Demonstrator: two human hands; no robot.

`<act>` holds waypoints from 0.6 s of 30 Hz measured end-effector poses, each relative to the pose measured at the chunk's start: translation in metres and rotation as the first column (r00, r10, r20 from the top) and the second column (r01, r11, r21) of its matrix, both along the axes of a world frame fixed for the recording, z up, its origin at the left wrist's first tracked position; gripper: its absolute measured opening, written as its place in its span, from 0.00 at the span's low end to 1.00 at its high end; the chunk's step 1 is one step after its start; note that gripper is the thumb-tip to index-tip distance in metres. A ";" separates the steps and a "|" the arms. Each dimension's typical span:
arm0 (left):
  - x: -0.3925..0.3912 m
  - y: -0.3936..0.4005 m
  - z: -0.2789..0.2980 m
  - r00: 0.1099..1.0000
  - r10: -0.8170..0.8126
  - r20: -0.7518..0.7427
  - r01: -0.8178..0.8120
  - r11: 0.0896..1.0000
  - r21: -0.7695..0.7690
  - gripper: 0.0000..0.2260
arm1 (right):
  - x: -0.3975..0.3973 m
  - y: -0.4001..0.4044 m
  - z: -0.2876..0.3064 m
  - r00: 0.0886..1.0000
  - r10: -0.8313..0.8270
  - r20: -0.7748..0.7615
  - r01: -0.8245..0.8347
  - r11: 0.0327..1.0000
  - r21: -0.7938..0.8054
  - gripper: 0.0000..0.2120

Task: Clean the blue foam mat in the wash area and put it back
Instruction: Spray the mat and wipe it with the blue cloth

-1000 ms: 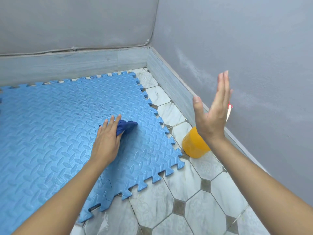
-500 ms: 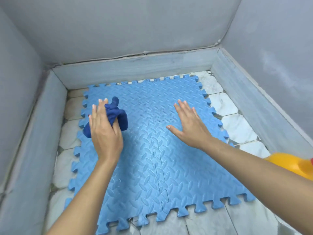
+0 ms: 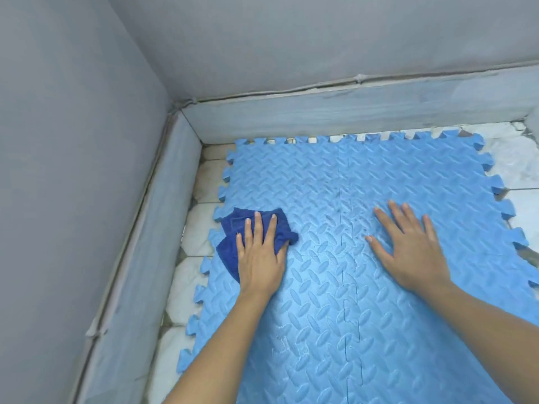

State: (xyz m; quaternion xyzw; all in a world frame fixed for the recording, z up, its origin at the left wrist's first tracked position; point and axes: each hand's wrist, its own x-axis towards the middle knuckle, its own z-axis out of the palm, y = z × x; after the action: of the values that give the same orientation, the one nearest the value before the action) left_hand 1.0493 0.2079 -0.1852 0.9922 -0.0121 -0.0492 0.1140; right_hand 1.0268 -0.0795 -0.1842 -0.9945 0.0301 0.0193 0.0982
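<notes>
The blue foam mat (image 3: 335, 301), with a raised leaf pattern and toothed puzzle edges, lies flat on the tiled floor in a corner. A seam runs down its middle. My left hand (image 3: 259, 255) presses flat on a dark blue cloth (image 3: 230, 228) near the mat's left edge, fingers straight over it. My right hand (image 3: 408, 246) rests flat on the mat to the right of the seam, fingers spread, holding nothing. The mat's surface looks wet and shiny.
Grey walls (image 3: 73, 170) meet in the corner at upper left, with a pale skirting board (image 3: 320, 112) along their base. White floor tiles (image 3: 192, 237) show in a narrow strip left of the mat and at the far right.
My view has swung left, and the yellow container has left the frame. My left hand has flattened the cloth onto the mat near its left edge. My right hand still lies on the mat.
</notes>
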 end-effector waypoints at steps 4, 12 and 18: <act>0.077 -0.005 0.001 0.942 0.336 -0.027 -0.336 0.942 -0.018 0.26 | -0.001 0.000 0.003 1.000 0.000 0.014 0.000 1.000 0.003 0.33; 0.104 -0.148 0.020 0.816 -0.564 -0.128 0.560 0.826 -0.064 0.34 | 0.004 -0.003 0.001 0.995 0.031 0.098 -0.034 0.999 0.029 0.31; 0.186 -0.059 0.008 0.975 -0.221 -0.039 0.222 0.975 0.021 0.26 | 0.002 -0.005 0.001 0.996 0.050 0.078 -0.053 0.998 0.036 0.31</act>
State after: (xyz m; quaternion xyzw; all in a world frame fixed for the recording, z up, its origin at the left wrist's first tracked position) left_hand 1.2353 0.1492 -0.1774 0.9849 -0.1197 -0.0799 0.0956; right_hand 1.0292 -0.0840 -0.1833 -0.9929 0.0002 -0.0158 0.1176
